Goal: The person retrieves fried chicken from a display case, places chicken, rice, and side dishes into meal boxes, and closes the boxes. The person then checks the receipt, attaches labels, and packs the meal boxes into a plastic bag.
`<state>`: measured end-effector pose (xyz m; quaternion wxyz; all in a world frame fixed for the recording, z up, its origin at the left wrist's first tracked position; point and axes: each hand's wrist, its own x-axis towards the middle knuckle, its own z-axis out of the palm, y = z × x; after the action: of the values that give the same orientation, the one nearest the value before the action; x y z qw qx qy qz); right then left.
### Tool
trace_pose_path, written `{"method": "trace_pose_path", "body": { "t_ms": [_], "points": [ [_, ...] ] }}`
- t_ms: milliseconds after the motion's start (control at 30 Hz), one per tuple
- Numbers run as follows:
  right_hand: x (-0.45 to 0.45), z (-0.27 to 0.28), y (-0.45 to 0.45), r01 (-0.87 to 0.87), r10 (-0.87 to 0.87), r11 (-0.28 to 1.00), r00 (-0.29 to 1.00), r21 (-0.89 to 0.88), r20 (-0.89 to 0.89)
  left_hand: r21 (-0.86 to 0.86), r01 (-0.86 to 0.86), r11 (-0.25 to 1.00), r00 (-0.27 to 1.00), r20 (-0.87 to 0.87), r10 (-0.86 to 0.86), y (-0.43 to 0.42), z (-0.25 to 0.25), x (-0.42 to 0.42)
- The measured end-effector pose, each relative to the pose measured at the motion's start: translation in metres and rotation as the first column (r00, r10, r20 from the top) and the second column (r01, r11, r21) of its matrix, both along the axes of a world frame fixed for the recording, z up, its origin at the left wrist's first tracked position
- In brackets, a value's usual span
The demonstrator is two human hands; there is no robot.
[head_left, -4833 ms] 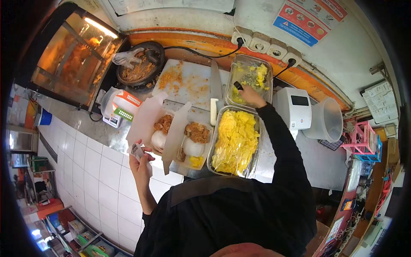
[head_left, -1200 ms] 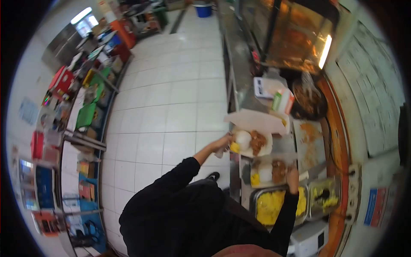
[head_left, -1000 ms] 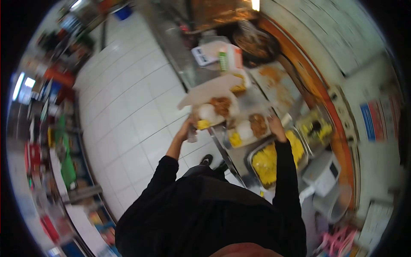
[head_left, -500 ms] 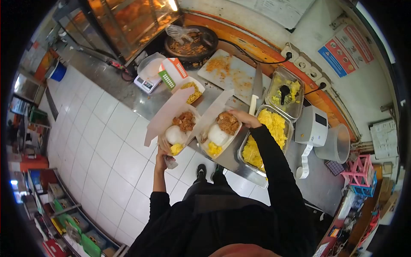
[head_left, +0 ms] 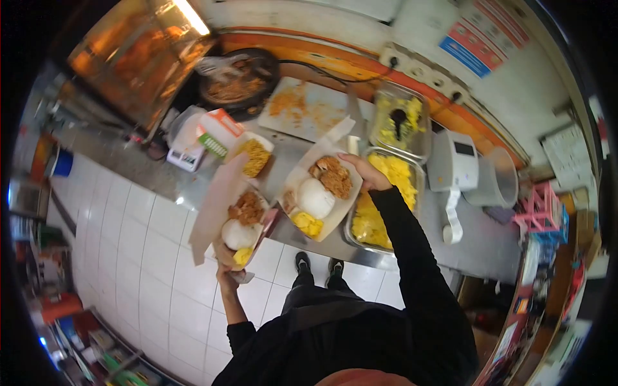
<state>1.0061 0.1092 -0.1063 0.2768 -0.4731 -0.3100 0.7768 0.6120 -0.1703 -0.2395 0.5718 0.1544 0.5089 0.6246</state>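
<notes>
Held at the near edge of the counter (head_left: 479,241): two open boxes side by side, both with white rice, brown shredded meat and yellow egg. To the left, the left box (head_left: 259,242), tilted, with a tall lid (head_left: 215,204) raised along the left side. Around the near end of that box, the left hand (head_left: 228,273), fingers curled in and gripping, partly hidden from view, with a crumpled pale scrap (head_left: 242,276) beside the palm. Just right, the right box (head_left: 340,212), gripped at the far right corner by the right hand (head_left: 364,170), fingers bent over the rim with little gap; impossible to tell their placement underneath.

Beyond, toward the far left, a third box (head_left: 222,132) with yellow strands and an orange-and-green print, then a white scale (head_left: 185,159), a dark mortar (head_left: 248,106) with a clear glove (head_left: 217,68), and a lit display case (head_left: 138,55). Straight across, a stained cutting board (head_left: 306,119). At right, a near tray (head_left: 419,183) of yellow egg, partly behind the right sleeve (head_left: 421,257), and a far tray (head_left: 417,143) with a black utensil (head_left: 398,119). Farther right, a white printer (head_left: 454,161) with a curled paper strip (head_left: 452,215), a clear bucket (head_left: 500,179) and a pink basket (head_left: 542,209).
</notes>
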Motion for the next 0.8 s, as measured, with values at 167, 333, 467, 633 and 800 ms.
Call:
{"method": "trace_pose_path", "body": {
  "t_ms": [167, 333, 467, 633, 800],
  "points": [
    [0.086, 0.017, -0.045, 0.273, -0.268, 0.961, 0.954, 0.027, -0.132, 0.017, 0.149, 0.989, 0.986, 0.075, -0.15, 0.005, 0.026, 0.006],
    [0.234, 0.028, -0.152, 0.599, -0.58, 0.8, 0.786, 0.029, -0.213, 0.147, 0.38, 0.913, 0.924, -0.028, -0.38, 0.026, 0.105, 0.105],
    [0.382, 0.018, -0.278, 0.744, -0.725, 0.654, 0.668, 0.136, -0.171, 0.19, 0.577, 0.794, 0.811, -0.021, -0.585, 0.028, 0.109, 0.227],
    [0.603, -0.044, -0.416, 0.826, -0.837, 0.504, 0.539, 0.255, -0.095, 0.078, 0.779, 0.622, 0.622, 0.03, -0.783, 0.002, 0.134, 0.443],
    [0.76, -0.109, -0.498, 0.898, -0.927, 0.364, 0.375, 0.246, 0.002, 0.045, 0.935, 0.352, 0.333, 0.229, -0.915, -0.019, 0.025, 0.643]
  ]
}}
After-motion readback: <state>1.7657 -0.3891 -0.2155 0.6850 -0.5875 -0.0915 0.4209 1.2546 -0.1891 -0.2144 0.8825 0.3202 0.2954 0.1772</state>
